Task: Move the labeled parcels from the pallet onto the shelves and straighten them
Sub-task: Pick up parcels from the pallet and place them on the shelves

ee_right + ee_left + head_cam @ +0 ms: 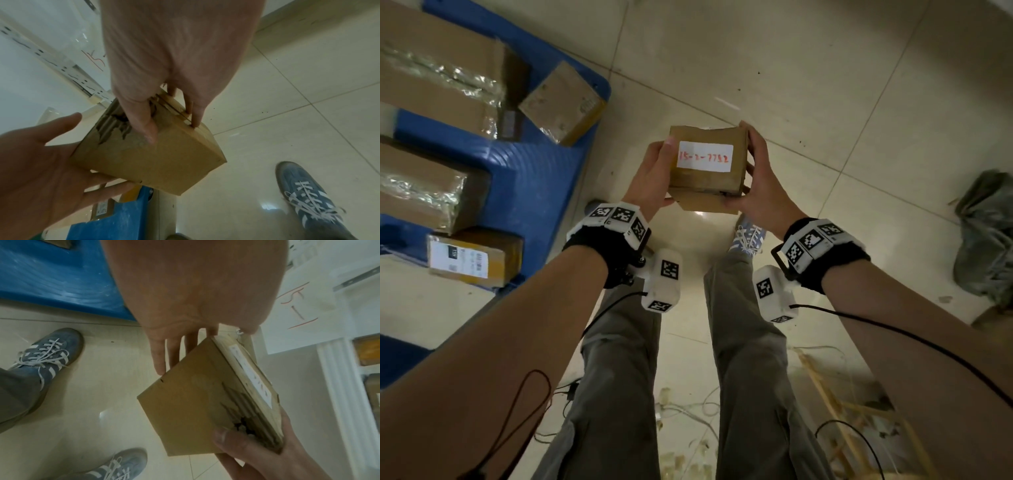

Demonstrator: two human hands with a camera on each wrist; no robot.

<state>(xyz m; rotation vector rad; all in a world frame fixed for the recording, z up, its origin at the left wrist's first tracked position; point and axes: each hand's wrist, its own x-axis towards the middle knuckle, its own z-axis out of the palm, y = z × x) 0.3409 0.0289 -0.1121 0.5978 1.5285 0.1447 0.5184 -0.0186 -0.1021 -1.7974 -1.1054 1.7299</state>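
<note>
The parcel sits between the left hand and right hand, one face against the left fingers, above the floor. Left of the fingers lies the pallet with other parcels on it. Below the fingers stands a shoe; far right of them, a bundle lies on the floor.

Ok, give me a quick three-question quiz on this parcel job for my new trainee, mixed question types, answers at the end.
1. True or false: the left hand and the right hand both hold the box.
2. The writing on the label is: A black, B red, C green?
3. In one word, what colour is the pallet?

Key: 1 true; 2 B; 3 blue.
</note>
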